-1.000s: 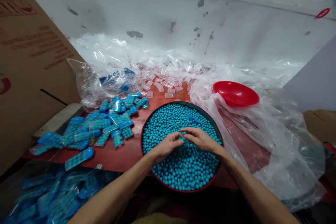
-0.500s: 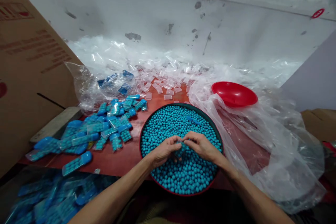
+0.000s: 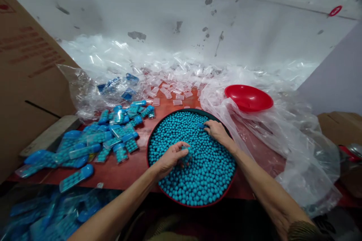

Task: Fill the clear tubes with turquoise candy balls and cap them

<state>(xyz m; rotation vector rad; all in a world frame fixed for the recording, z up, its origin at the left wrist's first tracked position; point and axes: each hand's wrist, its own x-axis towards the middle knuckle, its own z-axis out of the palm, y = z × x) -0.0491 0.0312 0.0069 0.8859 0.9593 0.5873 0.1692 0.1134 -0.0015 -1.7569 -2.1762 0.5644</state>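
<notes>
Two hands over tray [image 3: 226, 192] heaped with blue balls [image 3: 198, 173]. Left hand [image 3: 169, 157] curled round small clear tube [image 3: 187, 155], dipped among balls. Right hand [image 3: 216, 131] fingers pinched at blue cap [image 3: 201, 125] near far rim. Balls likely light, hard, prone to roll; tube stiff, slick, best held by sides. Filled tubes [image 3: 113, 139] lie left; red bowl [image 3: 249, 98] looks empty.

Red print on cardboard box [image 3: 25, 64]: illegible.

Bright, even overhead light; plastic sheeting [image 3: 271, 128] glares; wide-angle edges bend.
</notes>
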